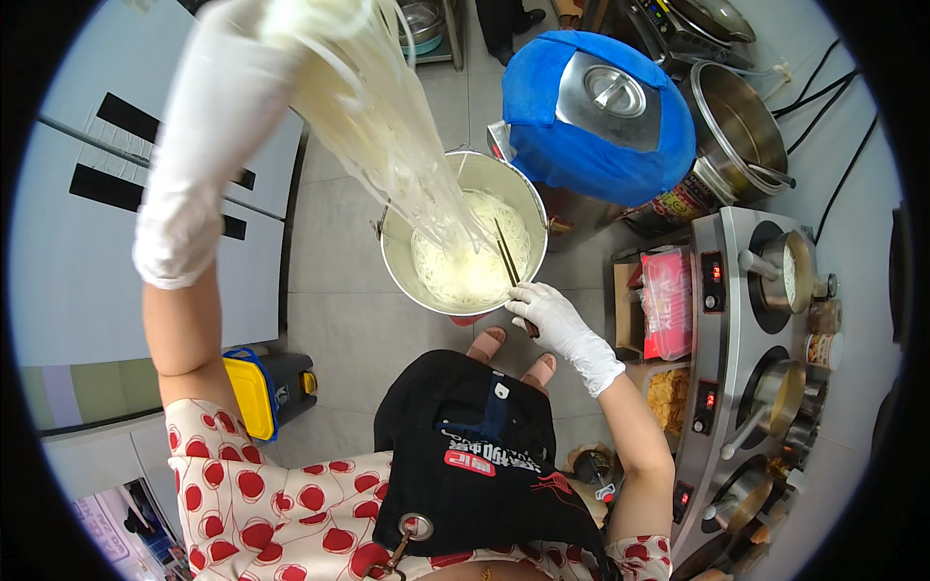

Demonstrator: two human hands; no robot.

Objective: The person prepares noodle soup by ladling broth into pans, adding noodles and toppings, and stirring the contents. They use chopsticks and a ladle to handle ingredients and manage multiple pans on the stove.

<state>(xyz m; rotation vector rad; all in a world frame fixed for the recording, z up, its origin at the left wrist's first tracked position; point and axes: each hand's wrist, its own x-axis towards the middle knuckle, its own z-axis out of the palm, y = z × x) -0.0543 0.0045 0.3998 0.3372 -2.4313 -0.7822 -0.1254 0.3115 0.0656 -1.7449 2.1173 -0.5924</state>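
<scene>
Raised high at the upper left, my left hand (236,62) in a white glove grips a thick bundle of pale noodles (370,109). The strands hang slantwise down into a metal bucket (396,272) with a wire handle. More noodles (472,279) lie coiled inside it. My right hand (546,311), also gloved in white, holds dark chopsticks (512,272) at the bucket's near right rim. Their tips point inward over the coiled noodles. The fingertips of my left hand are blurred and partly cut off by the picture's top.
A lidded pot wrapped in blue cloth (599,120) stands beyond the bucket, beside a large steel pot (741,131). Along the right, an induction cooker counter (712,363) bears several saucepans. White cabinets (94,240) and a yellow-lidded bin (251,399) are at the left. Another person's legs (501,29) appear at the top.
</scene>
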